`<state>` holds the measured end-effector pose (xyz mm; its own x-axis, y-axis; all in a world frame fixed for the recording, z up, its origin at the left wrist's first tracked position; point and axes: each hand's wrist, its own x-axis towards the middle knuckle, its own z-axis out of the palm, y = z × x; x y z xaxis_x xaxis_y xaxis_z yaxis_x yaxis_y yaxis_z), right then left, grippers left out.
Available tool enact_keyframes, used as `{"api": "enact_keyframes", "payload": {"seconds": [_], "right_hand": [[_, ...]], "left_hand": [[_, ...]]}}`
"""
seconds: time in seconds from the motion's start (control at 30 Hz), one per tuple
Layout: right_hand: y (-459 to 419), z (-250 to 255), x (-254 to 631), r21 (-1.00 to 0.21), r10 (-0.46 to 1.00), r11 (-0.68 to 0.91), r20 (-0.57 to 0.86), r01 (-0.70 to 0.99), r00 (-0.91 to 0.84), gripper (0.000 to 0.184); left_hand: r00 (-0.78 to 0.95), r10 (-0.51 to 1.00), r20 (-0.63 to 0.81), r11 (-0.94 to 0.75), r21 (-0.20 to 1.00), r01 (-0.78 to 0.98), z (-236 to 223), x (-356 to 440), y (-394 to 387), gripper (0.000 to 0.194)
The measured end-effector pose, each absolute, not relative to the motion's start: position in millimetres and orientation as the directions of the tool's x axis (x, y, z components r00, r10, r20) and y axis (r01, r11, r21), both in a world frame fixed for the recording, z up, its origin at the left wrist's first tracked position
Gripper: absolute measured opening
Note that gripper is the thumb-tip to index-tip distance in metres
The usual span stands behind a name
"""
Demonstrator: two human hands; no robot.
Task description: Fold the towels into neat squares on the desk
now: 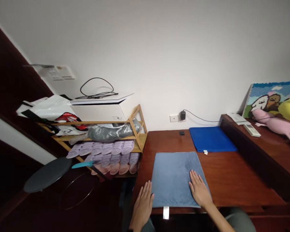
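Note:
A square grey-blue plush cushion cover (172, 180) lies flat on the brown wooden desk (236, 174), close to its front edge. Its white tag (166, 212) hangs over that edge. My left hand (143, 201) rests along the cover's left side, fingers straight and together, palm down. On the right part of the cover, my right hand (199, 190) lies flat with its fingers stretched out. Neither hand grips anything. Behind the cover, a bright blue flat cushion cover (212, 138) with small white tags sits toward the back of the desk.
Left of the desk stands a wooden rack (136, 129) with several slippers (107, 148), a white box (99, 109) and a cable on top. A round dark stool (48, 174) is further left. The raised right ledge holds a remote (252, 130) and a pink plush toy (275, 122).

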<state>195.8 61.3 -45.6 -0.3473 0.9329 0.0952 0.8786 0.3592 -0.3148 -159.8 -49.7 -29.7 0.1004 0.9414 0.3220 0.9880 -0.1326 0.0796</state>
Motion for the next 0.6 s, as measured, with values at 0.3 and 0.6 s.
{"api": "enact_keyframes", "payload": {"seconds": [0.3, 0.6], "right_hand": [[58.8, -39.9, 196.2, -0.319, 0.933, 0.357, 0.079, 0.878, -0.351, 0.067], [52.0, -13.9, 197.2, -0.365, 0.932, 0.363, 0.142, 0.857, -0.334, 0.061]], "left_hand": [[0.406, 0.887, 0.220, -0.436, 0.111, 0.893, 17.2, -93.5, -27.1, 0.064], [0.414, 0.883, 0.222, -0.438, 0.071, 0.896, -5.1, -166.1, -67.3, 0.078]]}}
